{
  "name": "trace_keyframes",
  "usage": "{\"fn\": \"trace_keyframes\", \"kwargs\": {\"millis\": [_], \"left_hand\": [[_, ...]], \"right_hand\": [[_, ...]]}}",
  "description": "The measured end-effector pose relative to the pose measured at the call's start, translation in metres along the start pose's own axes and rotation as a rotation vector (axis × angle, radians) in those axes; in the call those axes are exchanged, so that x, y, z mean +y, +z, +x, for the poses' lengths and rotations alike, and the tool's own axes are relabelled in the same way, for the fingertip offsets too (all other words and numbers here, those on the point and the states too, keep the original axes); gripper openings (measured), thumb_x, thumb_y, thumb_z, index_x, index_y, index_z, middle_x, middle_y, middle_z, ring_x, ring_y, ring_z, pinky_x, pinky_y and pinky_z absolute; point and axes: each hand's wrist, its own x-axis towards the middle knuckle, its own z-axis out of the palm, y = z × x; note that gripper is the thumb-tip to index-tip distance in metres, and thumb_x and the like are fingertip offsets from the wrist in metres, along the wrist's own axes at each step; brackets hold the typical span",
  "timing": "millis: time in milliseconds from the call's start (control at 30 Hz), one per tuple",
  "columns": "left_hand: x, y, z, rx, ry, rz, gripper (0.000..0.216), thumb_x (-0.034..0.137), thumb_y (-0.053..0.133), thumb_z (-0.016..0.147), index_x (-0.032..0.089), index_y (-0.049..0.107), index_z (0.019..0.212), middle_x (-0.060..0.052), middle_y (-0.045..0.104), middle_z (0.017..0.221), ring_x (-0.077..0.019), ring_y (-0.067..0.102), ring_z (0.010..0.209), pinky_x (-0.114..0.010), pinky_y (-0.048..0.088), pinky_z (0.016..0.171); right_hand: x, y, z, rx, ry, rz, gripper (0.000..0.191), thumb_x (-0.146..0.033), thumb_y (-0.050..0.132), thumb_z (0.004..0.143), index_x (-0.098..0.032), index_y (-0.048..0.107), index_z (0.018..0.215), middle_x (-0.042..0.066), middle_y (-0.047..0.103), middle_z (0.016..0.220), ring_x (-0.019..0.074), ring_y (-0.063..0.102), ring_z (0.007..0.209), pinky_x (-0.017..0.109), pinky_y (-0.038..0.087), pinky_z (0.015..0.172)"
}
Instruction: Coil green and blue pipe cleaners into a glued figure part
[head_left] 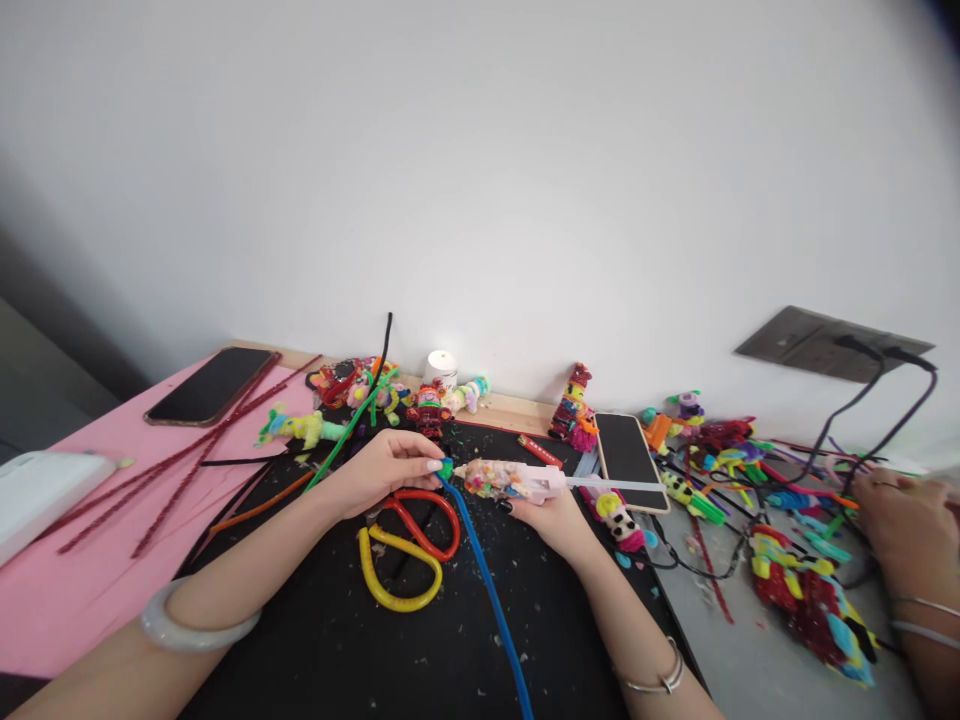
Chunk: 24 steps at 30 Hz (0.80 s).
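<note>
My left hand pinches a small blue-green fuzzy piece between thumb and fingertips. A long blue pipe cleaner runs from that piece down toward the front edge. My right hand is wrapped round a glue gun with a pale body and a front end crusted in coloured fuzz. A clear glue stick juts from its back. The gun's nozzle points left, close to the blue-green piece; whether they touch I cannot tell. Just below my left hand lie scissors with red and yellow handles.
Dark red pipe cleaners and a phone lie on the pink surface at left. Another phone and several pipe-cleaner figures are at right and back. Black cords hang from a wall socket. Another person's hand rests far right.
</note>
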Motion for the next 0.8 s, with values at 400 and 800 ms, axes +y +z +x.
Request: {"fn": "trace_keyframes", "kwargs": {"millis": [400, 800], "left_hand": [[0.0018, 0.0022, -0.0021, -0.03, -0.019, 0.009, 0.017, 0.021, 0.079, 0.062, 0.014, 0.069, 0.074, 0.002, 0.069, 0.062, -0.0085, 0.065, 0.057, -0.017, 0.053, 0.059], [0.0, -0.0001, 0.001, 0.016, 0.007, -0.04, 0.023, 0.024, 0.082, 0.058, 0.013, 0.068, 0.074, 0.001, 0.069, 0.062, -0.0107, 0.067, 0.057, -0.019, 0.056, 0.061]], "right_hand": [[0.006, -0.003, 0.0001, -0.036, -0.027, 0.014, 0.037, -0.027, 0.071, 0.073, -0.024, 0.065, 0.11, 0.003, 0.067, 0.113, 0.0242, 0.061, 0.106, 0.042, 0.044, 0.098], [0.0027, -0.0001, 0.0009, -0.047, -0.028, 0.009, 0.034, -0.027, 0.071, 0.072, -0.024, 0.066, 0.105, 0.004, 0.068, 0.109, 0.0248, 0.063, 0.101, 0.042, 0.049, 0.092]]}}
